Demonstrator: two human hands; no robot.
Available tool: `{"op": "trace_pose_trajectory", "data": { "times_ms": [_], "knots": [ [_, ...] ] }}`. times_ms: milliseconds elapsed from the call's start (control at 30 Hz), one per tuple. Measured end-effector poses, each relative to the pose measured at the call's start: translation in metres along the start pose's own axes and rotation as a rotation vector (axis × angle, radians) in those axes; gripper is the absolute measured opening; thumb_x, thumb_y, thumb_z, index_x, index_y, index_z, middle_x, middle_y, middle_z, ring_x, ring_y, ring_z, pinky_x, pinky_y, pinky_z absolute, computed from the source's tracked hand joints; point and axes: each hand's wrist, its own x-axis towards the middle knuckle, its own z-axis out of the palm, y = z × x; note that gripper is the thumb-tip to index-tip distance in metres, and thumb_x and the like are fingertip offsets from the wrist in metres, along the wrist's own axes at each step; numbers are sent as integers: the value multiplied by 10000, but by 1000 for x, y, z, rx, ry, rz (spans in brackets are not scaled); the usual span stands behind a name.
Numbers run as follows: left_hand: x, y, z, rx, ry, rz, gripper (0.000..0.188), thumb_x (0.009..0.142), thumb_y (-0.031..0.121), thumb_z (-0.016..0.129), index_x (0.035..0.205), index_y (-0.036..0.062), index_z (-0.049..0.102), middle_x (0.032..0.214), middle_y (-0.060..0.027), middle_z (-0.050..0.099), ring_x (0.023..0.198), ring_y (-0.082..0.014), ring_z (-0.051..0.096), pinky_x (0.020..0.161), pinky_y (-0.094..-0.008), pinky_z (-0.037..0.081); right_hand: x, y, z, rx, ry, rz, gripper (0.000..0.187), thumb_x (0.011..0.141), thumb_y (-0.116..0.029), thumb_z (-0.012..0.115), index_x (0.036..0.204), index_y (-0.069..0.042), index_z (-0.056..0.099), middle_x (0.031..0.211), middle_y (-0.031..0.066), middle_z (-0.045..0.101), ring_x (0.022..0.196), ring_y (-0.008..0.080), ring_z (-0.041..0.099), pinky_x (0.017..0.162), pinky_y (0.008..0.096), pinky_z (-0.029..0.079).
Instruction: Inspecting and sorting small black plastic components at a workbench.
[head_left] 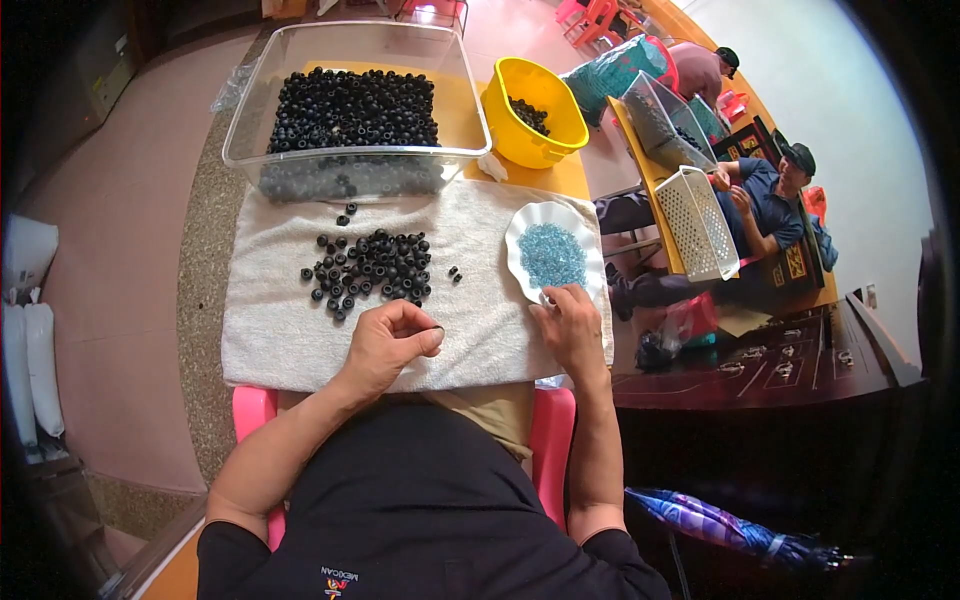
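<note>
– Pinches what with the left hand (388, 343)?
– Pinches a small dark piece (440, 331) between thumb and forefinger, near the black beads (384, 264) on the white towel (275, 352).
– And with the right hand (573, 332)?
– Curls fingers at the near edge of the white plate (513, 243), by blue beads (553, 256); cannot tell if pinching any.

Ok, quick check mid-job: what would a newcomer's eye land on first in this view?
Probably the big clear tub of black beads at the table's far side, with a bright yellow basin just right of it. Nearer, pale blue beads stand out on a white wavy-edged plate at the towel's right, the right hand at its near rim.
</note>
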Motion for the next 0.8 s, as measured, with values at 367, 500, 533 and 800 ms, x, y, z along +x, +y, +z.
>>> {"op": "trace_pose_trajectory", "data": {
  "times_ms": [367, 500, 533, 800],
  "knots": [
    [0, -3, -1, -4, 1, 4, 123, 850, 20, 712, 935, -4, 626, 838, -66, 671, 739, -119, 647, 713, -255, 544, -2, 1, -1, 37, -3, -35, 126, 822, -53, 687, 935, 2, 681, 864, 155, 632, 785, 319, 626, 714, 393, 495],
    [0, -2, 0, -3, 12, 0, 120, 849, 21, 713, 932, -2, 629, 834, -64, 671, 736, -118, 648, 709, -249, 541, -4, 0, 0, 1, 18, -92, 164, 837, -64, 663, 995, -25, 680, 895, 149, 623, 837, 321, 605, 721, 411, 499],
    [0, -1, 0, -10, 11, -8, 117, 849, 19, 712, 931, 0, 630, 833, -64, 672, 736, -118, 648, 708, -248, 541, -4, -3, -1, -3, 59, -135, 173, 842, -48, 655, 1013, -26, 677, 888, 152, 618, 829, 318, 600, 717, 409, 495],
    [1, -2, -1, -1, -3, -4, 114, 853, 21, 711, 934, 0, 634, 839, -53, 672, 746, -103, 637, 710, -242, 531, -2, -44, 7, 293, 122, -116, 173, 838, 41, 651, 1009, 13, 661, 888, 150, 646, 784, 273, 644, 696, 332, 505]
  ]
}}
